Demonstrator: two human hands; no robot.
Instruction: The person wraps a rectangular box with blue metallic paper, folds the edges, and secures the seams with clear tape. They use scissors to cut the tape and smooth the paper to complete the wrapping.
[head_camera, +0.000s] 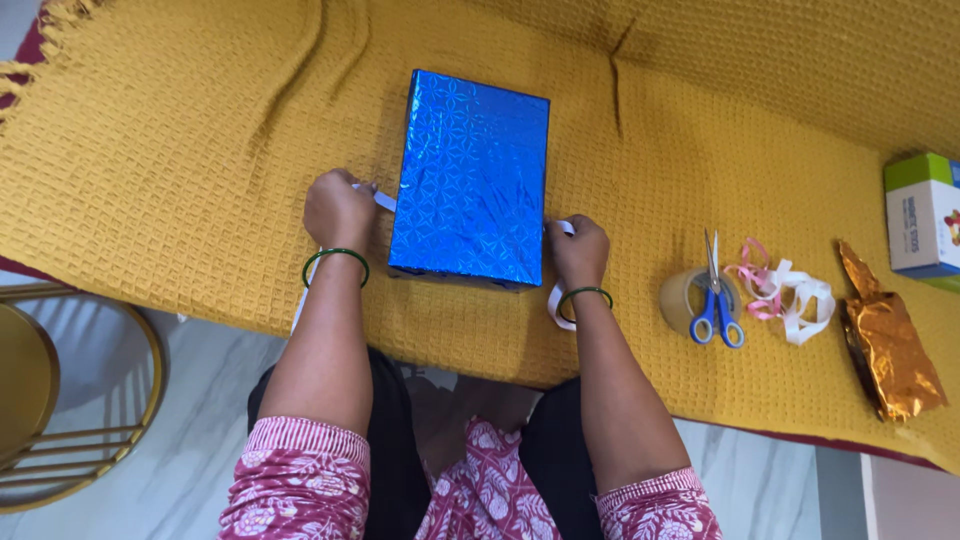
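At the lower left of the frame we see a round gold-coloured metal side table (40, 400) standing on pale marble flooring (200, 400). Above it and across most of the picture spreads a mustard-yellow waffle-weave blanket (180, 150), its fringe showing at the upper left corner.

Moving right, we note the left hand (338, 208), a green bangle on its wrist, closed over one end of a white ribbon (384, 199). A short white tip shows between the knuckles and the box edge; the fingers are curled under, so we cannot tell exactly how they pinch it.

At centre lies a rectangular box wrapped in shiny blue patterned foil (472, 175), flat on the blanket, its long sides running up the frame. Both hands sit against its lower corners, one either side.

The right hand (580, 250), also bangled, is closed on the ribbon's other end at the box's right edge; a white loop hangs below the wrist.

Further right, well apart from the hands, a roll of clear tape (682, 300) lies with blue-handled scissors (716, 295) resting across it. Just beside these is a tangle of pink and white ribbon (790, 295), then a crumpled piece of copper-gold foil (890, 345). At the right edge sits a white, green and blue carton (922, 215), partly cut off.
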